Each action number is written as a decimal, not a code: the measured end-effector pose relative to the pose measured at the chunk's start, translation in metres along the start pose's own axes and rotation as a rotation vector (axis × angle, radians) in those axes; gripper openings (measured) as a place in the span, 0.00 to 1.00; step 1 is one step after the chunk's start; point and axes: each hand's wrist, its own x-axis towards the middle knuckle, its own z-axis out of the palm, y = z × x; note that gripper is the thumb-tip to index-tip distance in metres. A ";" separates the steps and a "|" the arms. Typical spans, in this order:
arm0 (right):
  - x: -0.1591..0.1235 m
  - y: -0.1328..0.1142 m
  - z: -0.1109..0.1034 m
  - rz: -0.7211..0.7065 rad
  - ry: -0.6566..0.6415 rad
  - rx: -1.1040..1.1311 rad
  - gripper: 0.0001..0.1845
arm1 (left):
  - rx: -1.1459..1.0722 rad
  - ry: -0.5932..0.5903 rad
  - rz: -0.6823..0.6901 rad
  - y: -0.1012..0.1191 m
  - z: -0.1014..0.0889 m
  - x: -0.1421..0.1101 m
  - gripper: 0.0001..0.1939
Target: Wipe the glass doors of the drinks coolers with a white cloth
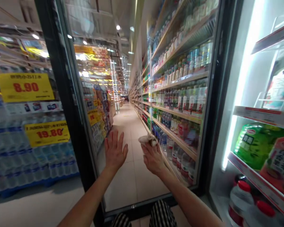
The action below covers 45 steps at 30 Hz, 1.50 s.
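A black-framed glass cooler door (137, 183) stands open in front of me. My left hand (115, 153) is raised before the pane with its fingers spread and nothing in it; whether the palm presses on the glass I cannot tell. To its right, my right hand (153, 159) holds a crumpled whitish cloth (148, 139) against or just off the glass, fingers bent over it. Shelves of bottles and the aisle show in the pane, partly as reflections.
At the right is the lit cooler with green packs (253, 145) and red-capped bottles (241, 197). Stacked water bottles (38, 164) with yellow price signs (26, 87) stand at the left. My knees (162, 214) in checked cloth are close beneath the door.
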 end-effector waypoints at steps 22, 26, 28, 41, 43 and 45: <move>0.056 0.076 -0.051 0.678 0.590 0.115 0.12 | -0.043 0.003 0.003 -0.002 0.001 -0.002 0.35; 0.048 0.069 -0.037 0.587 0.620 -0.079 0.12 | -0.046 0.001 -0.004 -0.001 0.000 -0.002 0.35; 0.046 0.066 -0.034 0.552 0.577 -0.088 0.09 | -0.044 -0.003 -0.003 -0.002 -0.001 -0.002 0.34; 0.054 0.101 -0.049 0.632 0.618 -0.222 0.17 | -0.055 -0.038 0.004 -0.004 -0.004 -0.002 0.34; 0.053 0.108 -0.051 0.637 0.548 -0.184 0.14 | -0.063 -0.035 0.004 -0.004 -0.004 -0.002 0.34; 0.053 0.112 -0.053 0.632 0.511 -0.136 0.13 | -0.060 -0.030 0.007 -0.004 -0.003 -0.002 0.35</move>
